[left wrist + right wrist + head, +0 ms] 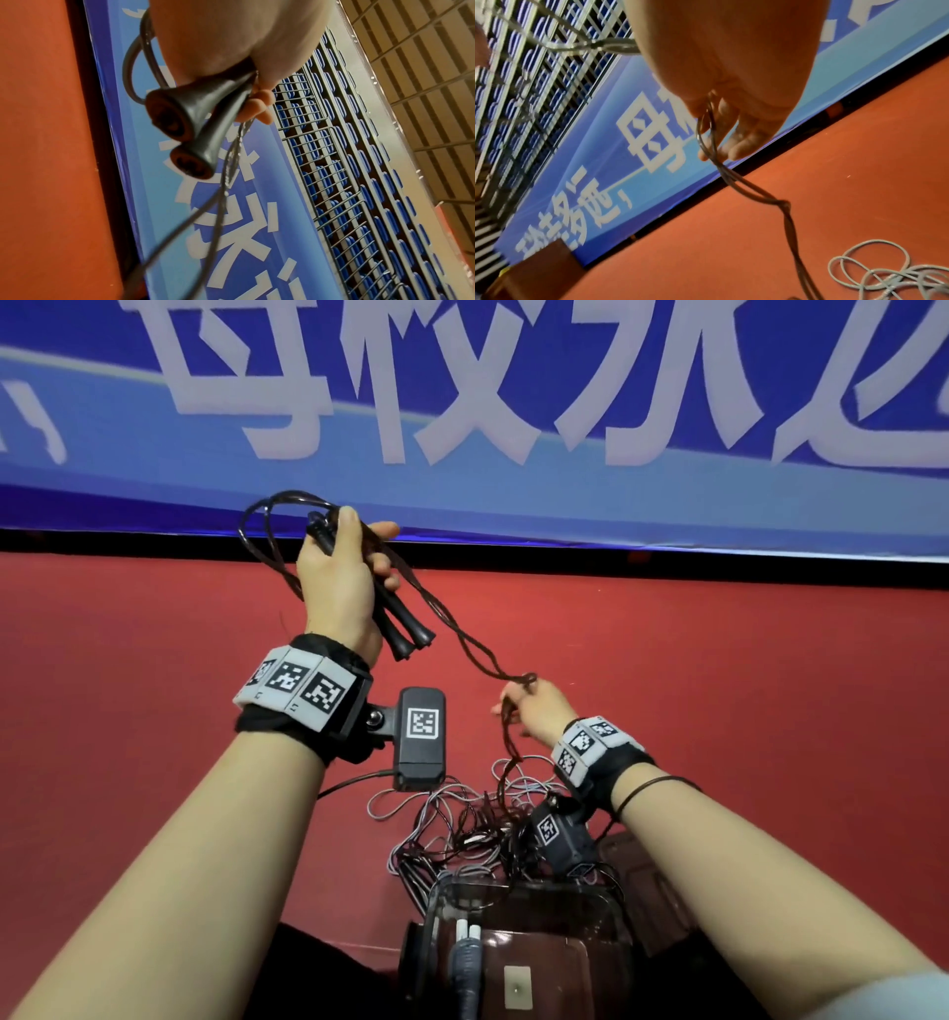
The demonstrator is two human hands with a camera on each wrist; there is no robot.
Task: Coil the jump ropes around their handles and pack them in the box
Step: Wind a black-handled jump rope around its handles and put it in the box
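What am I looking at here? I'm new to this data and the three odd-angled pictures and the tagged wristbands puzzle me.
No machine here: a person works bare-handed, wearing three cameras. The big picture comes from the head, looking down at both arms; the other two come from cameras strapped at each wrist, looking along the hand. The left hand grips two black handles of a dark rope, with some loops bunched above the fist. The right hand pinches that rope further along, so it stretches between the hands. On the red floor lies a tangle of grey ropes, next to a clear box with a rope already inside.
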